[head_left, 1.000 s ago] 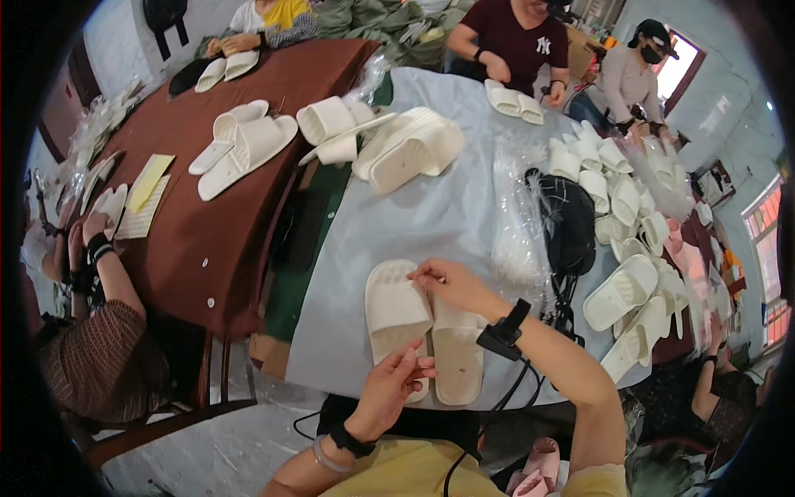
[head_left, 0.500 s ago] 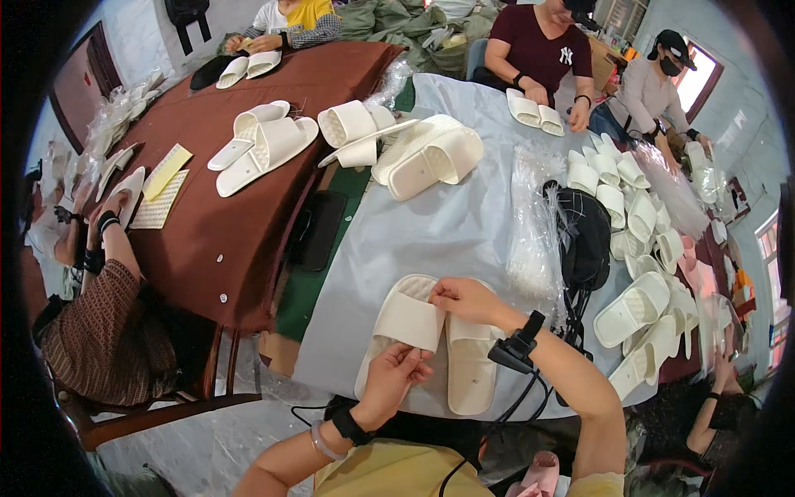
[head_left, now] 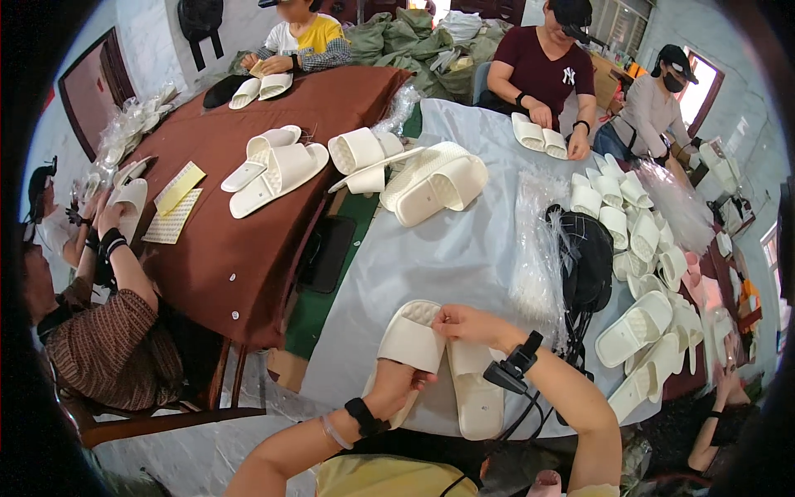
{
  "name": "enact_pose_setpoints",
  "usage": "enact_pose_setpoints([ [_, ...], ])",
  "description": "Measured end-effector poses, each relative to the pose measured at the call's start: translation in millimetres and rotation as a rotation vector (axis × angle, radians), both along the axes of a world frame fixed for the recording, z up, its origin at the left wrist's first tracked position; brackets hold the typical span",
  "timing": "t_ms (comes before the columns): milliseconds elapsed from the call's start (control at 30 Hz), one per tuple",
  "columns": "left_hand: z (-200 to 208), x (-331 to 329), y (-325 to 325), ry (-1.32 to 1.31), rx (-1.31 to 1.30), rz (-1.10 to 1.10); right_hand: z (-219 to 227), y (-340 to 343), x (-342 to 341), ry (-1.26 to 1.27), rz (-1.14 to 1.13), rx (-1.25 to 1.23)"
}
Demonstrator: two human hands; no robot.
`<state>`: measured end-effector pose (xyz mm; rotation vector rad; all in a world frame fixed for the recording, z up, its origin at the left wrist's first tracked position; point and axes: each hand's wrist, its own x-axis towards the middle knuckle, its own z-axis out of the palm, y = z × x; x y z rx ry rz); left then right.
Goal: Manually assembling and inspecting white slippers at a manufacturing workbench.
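A pair of white slippers lies in front of me on the grey sheet. The left slipper [head_left: 410, 345] has a broad smooth strap and a quilted footbed. My left hand [head_left: 395, 389] reaches in under the rear edge of that strap, its fingers mostly hidden, its thumb near the inner side. At the strap's front inner corner, the fingers of my right hand [head_left: 465, 324] are pinched together on the edge. The right slipper [head_left: 480, 402] lies close alongside, partly beneath my right hand and wrist.
More white slippers [head_left: 429, 186] stand ahead, with a slipper pile [head_left: 642, 327] at the right. Plastic bags [head_left: 537, 248] and a black bag [head_left: 584, 248] lie between. A brown-covered table [head_left: 199, 282] adjoins at the left. Several people work around, one handling slippers opposite [head_left: 542, 137].
My left hand has moved from pinching the strap's rear edge to reaching under it. My right hand stays at the front corner. The whole view has shifted slightly, so things appear lower.
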<state>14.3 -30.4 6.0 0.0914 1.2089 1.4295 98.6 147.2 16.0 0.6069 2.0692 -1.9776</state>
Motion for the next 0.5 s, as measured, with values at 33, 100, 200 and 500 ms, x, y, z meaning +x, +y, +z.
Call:
enact_pose_setpoints([
  [33, 0.4, -0.1, 0.6, 0.002, -0.001, 0.006, -2.7, -1.1, -0.2, 0.002, 0.006, -0.001],
  [100, 1.0, -0.3, 1.7, -0.021, -0.060, 0.012, -9.8, -3.7, 0.6, 0.012, -0.095, -0.033],
  [200, 0.9, -0.5, -0.1, -0.026, 0.065, -0.007, -24.1, -7.3, 3.3, 0.088, -0.224, -0.053],
  [500, 52.6, 2.8, -40.5, 0.106, 0.016, -0.141, -10.9, -20.4, 1.2, 0.063, -0.522, 0.030],
])
